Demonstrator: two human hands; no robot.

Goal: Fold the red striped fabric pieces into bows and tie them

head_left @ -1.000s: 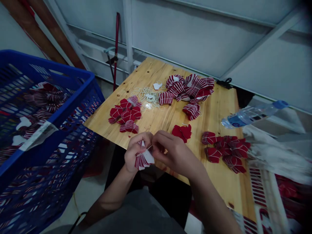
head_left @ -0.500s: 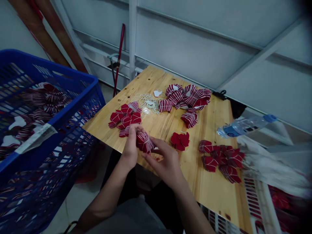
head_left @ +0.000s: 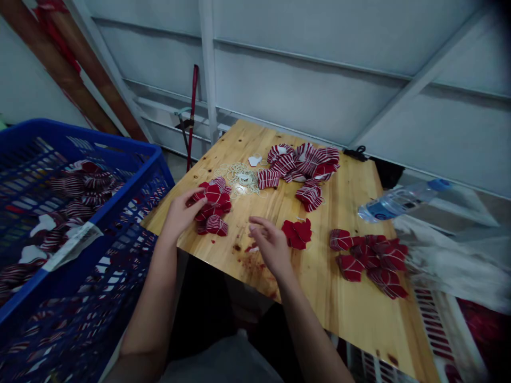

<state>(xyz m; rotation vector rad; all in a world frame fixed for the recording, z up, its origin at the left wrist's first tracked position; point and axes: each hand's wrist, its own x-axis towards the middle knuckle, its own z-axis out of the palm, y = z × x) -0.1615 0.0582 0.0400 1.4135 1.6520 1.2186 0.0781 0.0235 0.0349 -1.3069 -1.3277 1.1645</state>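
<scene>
On the left of the desk, a pile of bundles is being touched by the left hand; whether one is being gripped cannot be told. The right hand is being held with parted fingers above the desk, near a red piece. Behind the pile, rubber bands are being seen beside striped bundles.

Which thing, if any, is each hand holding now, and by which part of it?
The left hand is at the left side of the red bundles; whether it grips one cannot be told. The right hand holds nothing visible.
</scene>
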